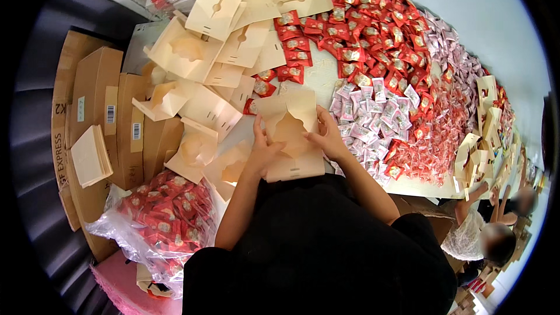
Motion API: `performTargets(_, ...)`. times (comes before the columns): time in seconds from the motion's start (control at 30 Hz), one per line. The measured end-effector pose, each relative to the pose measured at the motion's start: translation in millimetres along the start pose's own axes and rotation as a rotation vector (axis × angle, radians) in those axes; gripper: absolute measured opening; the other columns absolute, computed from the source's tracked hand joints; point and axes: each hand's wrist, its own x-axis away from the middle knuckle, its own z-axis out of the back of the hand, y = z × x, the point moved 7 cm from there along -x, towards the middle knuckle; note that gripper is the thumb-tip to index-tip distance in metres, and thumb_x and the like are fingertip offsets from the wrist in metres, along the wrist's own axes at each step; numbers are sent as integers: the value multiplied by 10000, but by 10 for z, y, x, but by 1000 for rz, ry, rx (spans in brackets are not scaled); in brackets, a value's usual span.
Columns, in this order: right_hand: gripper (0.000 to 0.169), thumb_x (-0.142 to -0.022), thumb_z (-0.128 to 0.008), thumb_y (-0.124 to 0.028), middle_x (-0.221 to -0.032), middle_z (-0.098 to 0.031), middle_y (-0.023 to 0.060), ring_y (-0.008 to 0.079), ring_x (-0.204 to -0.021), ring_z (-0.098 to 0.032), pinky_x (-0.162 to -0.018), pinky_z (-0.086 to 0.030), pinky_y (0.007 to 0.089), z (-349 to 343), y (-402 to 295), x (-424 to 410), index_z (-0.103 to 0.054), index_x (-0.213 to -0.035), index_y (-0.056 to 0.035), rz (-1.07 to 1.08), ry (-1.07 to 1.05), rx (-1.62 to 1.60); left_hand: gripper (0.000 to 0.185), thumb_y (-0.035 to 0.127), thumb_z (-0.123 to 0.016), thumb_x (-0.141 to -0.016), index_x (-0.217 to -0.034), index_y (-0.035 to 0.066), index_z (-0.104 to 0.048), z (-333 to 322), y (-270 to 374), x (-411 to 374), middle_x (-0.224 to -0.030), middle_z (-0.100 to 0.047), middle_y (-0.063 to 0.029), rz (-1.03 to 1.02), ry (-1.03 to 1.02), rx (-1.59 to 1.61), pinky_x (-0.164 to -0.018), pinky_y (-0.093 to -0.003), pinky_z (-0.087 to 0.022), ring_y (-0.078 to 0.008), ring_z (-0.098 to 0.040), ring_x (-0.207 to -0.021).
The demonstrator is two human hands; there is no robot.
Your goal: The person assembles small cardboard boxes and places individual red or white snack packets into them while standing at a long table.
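Observation:
Between my two hands is a cream cardboard box point(295, 167) with a wavy-edged cut-out in its upper face, close to my body at the table's edge. My left hand point(267, 146) grips its left side, thumb over the cut-out's lower left. My right hand point(327, 133) holds the right side, with the thumb at the cut-out's right edge. Just right of the box lies a pile of small pink-and-white packets point(372, 113). Red wrapped packets point(294, 57) stand in a short column beyond it. What is inside the box cannot be made out.
Cream box blanks point(214, 8) and part-folded boxes pile up at the left. Beyond are heaped red packets point(372, 30) and clear-wrapped red pieces point(442, 140). Brown cartons point(94, 92) and a plastic bag of red packets point(166, 214) stand left. Other people point(466, 236) sit at the far right.

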Motion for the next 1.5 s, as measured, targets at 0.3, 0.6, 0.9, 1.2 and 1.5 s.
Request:
performTargets(0.3, 525, -718, -624, -99, -1158, -474, 57, 168, -1077, -449, -914, -368, 315, 161, 205, -26, -419, -1198, -42, -165, -419, -112, 507, -89, -442, -652, -1105, 117, -341, 154, -209, 103, -1084, -457, -138, 193, -40, 507, -792, -378, -492, -263, -512, -980)
performTargets(0.6, 487, -665, -561, -33, -967, -505, 138, 299, -952, -481, -834, -403, 392, 1095, -637, -1335, -464, -1139, -90, 555, 188, 1729, 513, -55, -461, -724, -1178, 124, -304, 454, 41, 401, -1169, -427, -169, 146, 91, 565, -858, -420, -452, -291, -481, -1069)
performTargets(0.9, 546, -629, -543, -73, -1003, -473, 173, 350, -851, -529, -674, -454, 424, 1466, -1180, -1071, -397, -1154, -102, 457, 492, 1300, 539, 48, -473, -763, -1244, 192, -279, 698, 77, 602, -1190, -423, -148, 54, 154, 549, -657, -398, -521, -317, -517, -997)
performTargets(1.2, 604, -670, -659, -278, -1008, -507, 229, 368, -905, -542, -742, -462, 436, 2202, -194, -429, -372, -1159, -68, -216, 483, 1539, 579, 65, -474, -754, -1272, 217, -263, 380, -70, 705, -1230, -406, -145, 125, 104, 522, -723, -456, -496, -343, -487, -1045)
performTargets(1.5, 518, -641, -619, -103, -768, -578, 186, 345, -727, -588, -616, -460, 440, 2341, -561, -284, -392, -1106, -66, 123, 513, 1014, 528, 87, -484, -751, -1239, 195, -314, -192, -47, 810, -1186, -443, -116, 111, 93, 466, -662, -397, -538, -303, -531, -987)
